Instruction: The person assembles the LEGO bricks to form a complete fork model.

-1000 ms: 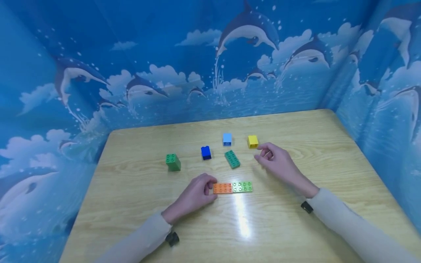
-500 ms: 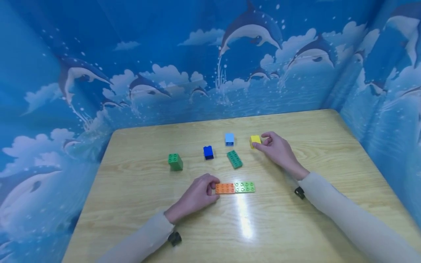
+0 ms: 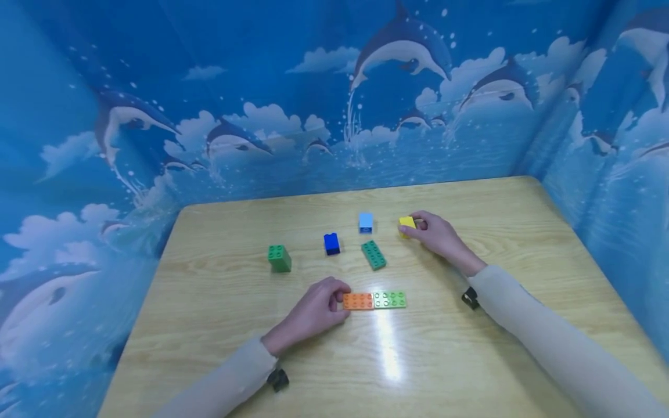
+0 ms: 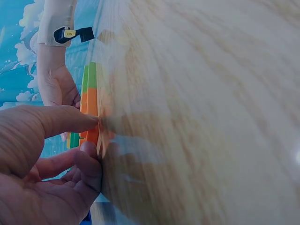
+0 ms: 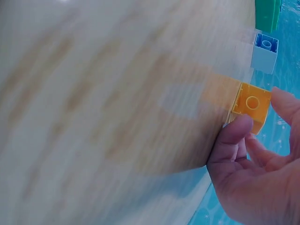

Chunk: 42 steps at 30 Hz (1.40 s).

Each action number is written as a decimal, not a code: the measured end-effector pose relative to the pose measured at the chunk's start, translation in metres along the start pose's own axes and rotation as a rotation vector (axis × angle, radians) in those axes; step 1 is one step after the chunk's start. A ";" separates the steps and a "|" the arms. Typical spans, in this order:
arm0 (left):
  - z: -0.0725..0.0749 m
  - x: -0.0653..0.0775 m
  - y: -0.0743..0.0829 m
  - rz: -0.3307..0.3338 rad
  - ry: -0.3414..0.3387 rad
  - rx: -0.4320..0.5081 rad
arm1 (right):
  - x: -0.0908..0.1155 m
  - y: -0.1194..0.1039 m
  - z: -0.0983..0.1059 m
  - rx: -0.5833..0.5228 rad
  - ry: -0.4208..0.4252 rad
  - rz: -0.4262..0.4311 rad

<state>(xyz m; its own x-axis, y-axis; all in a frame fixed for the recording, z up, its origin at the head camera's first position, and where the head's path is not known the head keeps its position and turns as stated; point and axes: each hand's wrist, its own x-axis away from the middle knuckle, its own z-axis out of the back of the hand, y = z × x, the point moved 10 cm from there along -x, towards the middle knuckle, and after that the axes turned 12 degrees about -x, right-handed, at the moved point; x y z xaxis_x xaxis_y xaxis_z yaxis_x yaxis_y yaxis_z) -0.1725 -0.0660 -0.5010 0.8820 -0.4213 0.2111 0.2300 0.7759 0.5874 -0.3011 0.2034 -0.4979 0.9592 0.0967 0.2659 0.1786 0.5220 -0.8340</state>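
Observation:
My left hand (image 3: 316,309) holds the left end of an orange brick (image 3: 358,301) between thumb and finger. Against its right end lies a light green brick (image 3: 389,299), the two in one flat row on the table. Farther back on the right, my right hand (image 3: 436,235) pinches a yellow brick (image 3: 406,225) at the table top. In the right wrist view the yellow brick (image 5: 253,104) shows its hollow underside with a round tube, with fingers on two sides of it. The left wrist view has the orange brick (image 4: 92,110) between my thumb and fingers.
A light blue brick (image 3: 366,223) lies left of the yellow one. Nearer are a flat dark green brick (image 3: 373,255) and a dark blue brick (image 3: 331,244). A tall green brick stack (image 3: 280,259) stands at left. Behind the wooden table (image 3: 219,325) hangs a dolphin-printed curtain (image 3: 272,87).
My right hand has moved left and back to the yellow brick, and its fingers have closed round it. My left hand stays at the orange brick. The view has shifted slightly.

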 end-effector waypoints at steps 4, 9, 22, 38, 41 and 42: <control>0.001 0.001 -0.001 0.005 0.007 -0.002 | 0.001 -0.005 -0.002 -0.007 -0.035 0.000; 0.001 0.001 -0.003 0.017 0.008 -0.014 | 0.003 -0.009 -0.004 -0.016 -0.057 -0.002; 0.001 0.002 -0.001 -0.016 0.021 0.006 | 0.006 -0.009 0.003 -0.014 0.049 0.020; -0.001 0.004 0.000 -0.004 0.008 -0.011 | 0.020 0.002 0.003 -0.198 0.015 -0.007; 0.000 0.003 0.000 -0.008 0.009 -0.011 | 0.022 0.006 0.002 -0.232 0.002 -0.025; 0.000 0.003 0.000 -0.008 0.010 -0.011 | 0.023 0.007 0.002 -0.237 -0.004 -0.028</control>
<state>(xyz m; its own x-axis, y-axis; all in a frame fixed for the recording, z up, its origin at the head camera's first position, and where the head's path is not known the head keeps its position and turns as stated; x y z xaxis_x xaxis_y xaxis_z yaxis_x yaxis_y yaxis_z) -0.1701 -0.0668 -0.5003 0.8839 -0.4234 0.1987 0.2421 0.7777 0.5802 -0.2778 0.2112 -0.4968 0.9523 0.0884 0.2919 0.2520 0.3110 -0.9164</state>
